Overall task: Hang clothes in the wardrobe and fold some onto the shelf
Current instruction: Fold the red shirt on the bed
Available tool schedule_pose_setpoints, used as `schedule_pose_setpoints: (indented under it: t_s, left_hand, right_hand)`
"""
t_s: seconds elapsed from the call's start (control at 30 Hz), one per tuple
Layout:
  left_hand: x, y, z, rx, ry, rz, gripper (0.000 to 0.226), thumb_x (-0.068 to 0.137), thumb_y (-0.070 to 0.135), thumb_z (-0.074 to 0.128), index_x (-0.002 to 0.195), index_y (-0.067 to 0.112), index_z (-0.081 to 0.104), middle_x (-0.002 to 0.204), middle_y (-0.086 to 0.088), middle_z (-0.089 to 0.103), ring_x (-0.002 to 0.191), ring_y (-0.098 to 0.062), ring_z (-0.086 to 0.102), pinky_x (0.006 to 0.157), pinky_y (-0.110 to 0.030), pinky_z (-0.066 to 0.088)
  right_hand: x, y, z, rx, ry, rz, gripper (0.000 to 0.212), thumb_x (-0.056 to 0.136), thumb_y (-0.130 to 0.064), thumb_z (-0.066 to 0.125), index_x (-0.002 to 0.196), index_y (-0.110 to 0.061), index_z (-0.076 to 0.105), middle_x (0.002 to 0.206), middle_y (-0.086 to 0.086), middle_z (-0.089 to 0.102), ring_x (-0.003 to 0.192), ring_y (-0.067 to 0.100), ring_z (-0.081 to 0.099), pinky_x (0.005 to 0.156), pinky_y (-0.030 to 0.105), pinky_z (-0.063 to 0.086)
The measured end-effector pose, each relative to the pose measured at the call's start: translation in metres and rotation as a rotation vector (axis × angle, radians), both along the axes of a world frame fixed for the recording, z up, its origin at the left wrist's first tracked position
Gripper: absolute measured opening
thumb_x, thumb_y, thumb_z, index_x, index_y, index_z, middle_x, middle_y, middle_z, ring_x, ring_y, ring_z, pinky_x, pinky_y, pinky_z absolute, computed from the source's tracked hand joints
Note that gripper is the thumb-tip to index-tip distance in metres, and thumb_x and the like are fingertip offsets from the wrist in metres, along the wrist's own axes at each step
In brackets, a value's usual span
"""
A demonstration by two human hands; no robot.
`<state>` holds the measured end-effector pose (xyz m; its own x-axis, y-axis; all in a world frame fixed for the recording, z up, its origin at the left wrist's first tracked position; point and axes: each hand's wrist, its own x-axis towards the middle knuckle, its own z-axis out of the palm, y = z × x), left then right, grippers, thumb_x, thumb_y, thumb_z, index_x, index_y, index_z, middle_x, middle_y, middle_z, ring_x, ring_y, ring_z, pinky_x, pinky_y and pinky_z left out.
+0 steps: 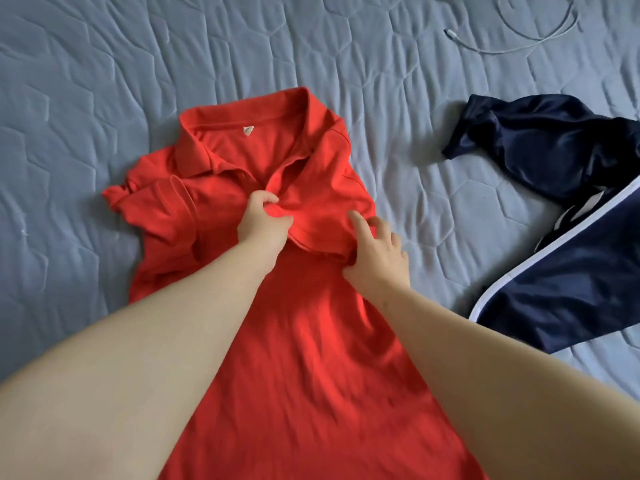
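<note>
Right under the curled fingers of the left hand [263, 223] there's a bunched wad of the red polo shirt [304, 358], just below the collar [221, 157], and it's gripped tight. The right hand [377, 258] is beside it, fingers spread fairly straight over the folded-in sleeve and thumb at the fold's edge, so a loose pinch at best. The shirt lies on the blue bed [104, 98]. My worry is that the fistful drags the chest crooked and the sleeve fold slips out of that light hold, leaving a lumpy fold. A navy garment [571, 271] sits well off past the right fingers.
</note>
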<state>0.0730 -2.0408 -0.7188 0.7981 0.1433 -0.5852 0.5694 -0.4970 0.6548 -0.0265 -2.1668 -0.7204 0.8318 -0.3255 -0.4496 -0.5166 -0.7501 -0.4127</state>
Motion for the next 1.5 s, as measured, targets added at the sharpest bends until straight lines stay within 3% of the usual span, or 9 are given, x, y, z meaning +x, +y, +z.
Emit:
schedule_pose_setpoints:
  t_s: [0.13,0.23,0.33,0.53,0.67,0.83,1.07,1.3,1.5]
  left_hand:
    - [0.017,0.003,0.001,-0.021,-0.364,-0.136,0.028,0.076,0.004,0.058,0.064,0.029,0.054,0.070,0.014,0.056,0.076,-0.015,0.054,0.076,-0.023,0.044]
    - [0.016,0.019,-0.003,0.167,-0.357,-0.233,0.029,0.082,0.002,0.052,0.089,0.027,0.064,0.100,0.005,0.064,0.096,-0.019,0.057,0.080,-0.020,0.038]
    - [-0.004,0.020,-0.010,0.308,-0.065,-0.354,0.045,0.087,0.007,0.052,0.127,0.027,0.051,0.146,-0.007,0.030,0.127,-0.026,0.040,0.101,-0.026,0.031]
    - [-0.039,-0.023,0.014,0.546,-0.568,-0.606,0.037,0.083,0.016,0.057,0.119,0.026,0.060,0.123,-0.007,0.048,0.116,-0.032,0.042,0.089,-0.040,0.034]
    - [-0.027,-0.049,0.012,0.786,-0.337,-0.867,0.054,0.085,0.028,0.059,0.136,0.033,0.040,0.143,-0.002,0.029,0.122,-0.031,0.034,0.095,-0.039,0.031]
    - [-0.022,-0.037,0.017,1.039,-0.594,-1.098,0.022,0.087,0.014,0.049,0.101,0.019,0.066,0.108,-0.008,0.057,0.106,-0.031,0.043,0.083,-0.039,0.029]
    - [-0.014,-0.029,0.016,1.046,-0.587,-1.191,0.042,0.083,0.017,0.061,0.123,0.027,0.053,0.126,-0.003,0.053,0.117,-0.029,0.040,0.092,-0.039,0.029]
    - [-0.031,-0.027,0.021,1.173,-0.210,-1.556,0.026,0.086,0.017,0.048,0.111,0.023,0.053,0.120,0.000,0.057,0.118,-0.022,0.046,0.092,-0.034,0.032]
    - [-0.021,-0.047,0.028,0.565,-0.403,-0.826,0.029,0.086,0.022,0.054,0.115,0.016,0.054,0.111,-0.020,0.055,0.107,-0.039,0.051,0.089,-0.043,0.040]
  right_hand:
    - [0.001,-0.009,-0.011,0.176,-0.182,-0.366,0.068,0.080,-0.004,0.048,0.141,-0.029,0.030,0.121,0.011,0.051,0.102,0.033,0.054,0.072,0.033,0.037]
    - [-0.017,-0.012,-0.011,0.156,-0.114,-0.281,0.058,0.079,-0.011,0.053,0.132,-0.027,0.039,0.109,0.009,0.057,0.097,0.032,0.056,0.074,0.034,0.041]
    - [-0.043,-0.016,-0.013,0.251,0.051,-0.326,0.041,0.082,-0.023,0.058,0.121,-0.022,0.044,0.109,0.009,0.061,0.102,0.030,0.058,0.084,0.039,0.046]
    - [-0.098,-0.021,-0.005,0.330,0.139,-0.518,0.038,0.078,-0.052,0.063,0.101,-0.026,0.048,0.099,-0.007,0.055,0.098,0.019,0.058,0.078,0.030,0.043]
    - [-0.125,-0.028,-0.007,0.368,0.180,-0.586,0.029,0.083,-0.050,0.058,0.096,-0.026,0.048,0.104,-0.002,0.062,0.092,0.016,0.057,0.076,0.029,0.041]
    - [-0.144,-0.031,-0.011,0.374,0.209,-0.550,0.020,0.085,-0.031,0.058,0.101,-0.023,0.050,0.105,0.002,0.062,0.089,0.019,0.056,0.070,0.025,0.034]
    - [-0.143,-0.034,-0.012,0.381,0.199,-0.518,0.022,0.085,-0.014,0.052,0.107,-0.013,0.054,0.096,0.005,0.062,0.094,0.027,0.058,0.069,0.027,0.038]
    - [-0.148,-0.031,-0.008,0.351,0.222,-0.503,0.021,0.086,-0.013,0.048,0.106,-0.011,0.053,0.100,0.010,0.063,0.097,0.031,0.057,0.075,0.033,0.042]
    - [-0.149,-0.032,-0.003,0.370,0.217,-0.501,0.019,0.086,-0.013,0.049,0.104,-0.011,0.053,0.098,0.008,0.062,0.095,0.028,0.057,0.070,0.030,0.039]
